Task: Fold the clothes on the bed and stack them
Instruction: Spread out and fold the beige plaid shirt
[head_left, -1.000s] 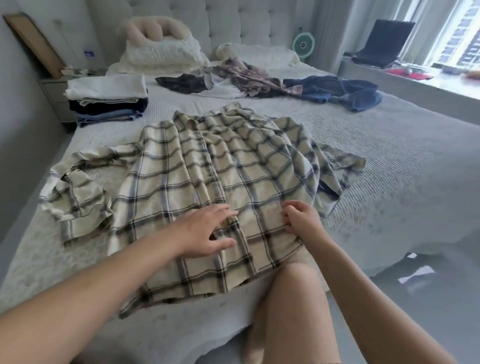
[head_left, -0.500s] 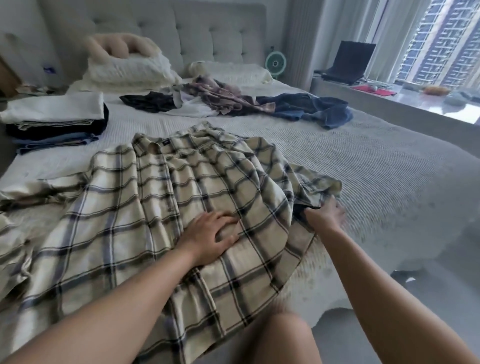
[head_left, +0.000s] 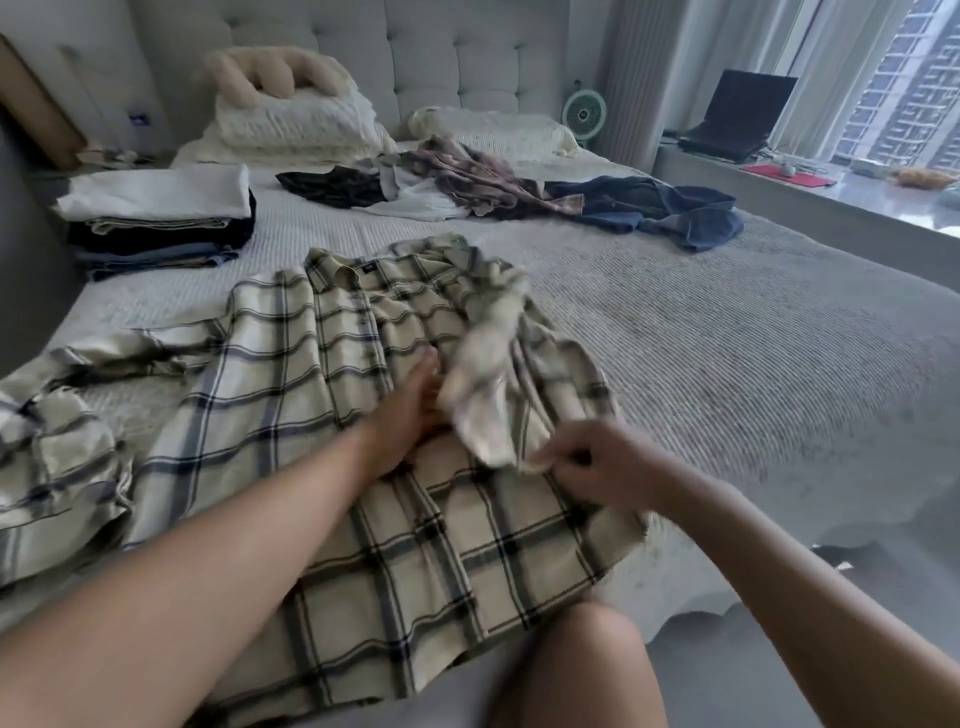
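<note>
shirt: a cream plaid shirt (head_left: 291, 395) lies spread flat at the near edge of the bed (head_left: 727, 364), collar toward the headboard, hem hanging over the near edge.
right sleeve: folded in over the shirt's middle, lifted and blurred (head_left: 493, 374).
left sleeve: crumpled toward the bed's left edge (head_left: 57, 447).
left hand: the left hand (head_left: 410, 410) rests flat on the shirt's middle, fingers straight, partly under the lifted sleeve; it grasps nothing.
right hand: the right hand (head_left: 597, 462) pinches the sleeve's cuff end between thumb and curled fingers, just above the shirt's right side.
stack: a stack of folded clothes (head_left: 161, 218), white on top and dark below, sits by the bed's far left edge.
pile: unfolded clothes (head_left: 467, 182), black, white, brownish plaid and a blue denim piece, lie across the far part of the bed, in front of the pillows (head_left: 296, 124).
knee: a bare knee (head_left: 587, 670) shows at the near edge, below the hem.
sill: a laptop (head_left: 737, 114) stands on the ledge beyond the bed's right edge.
</note>
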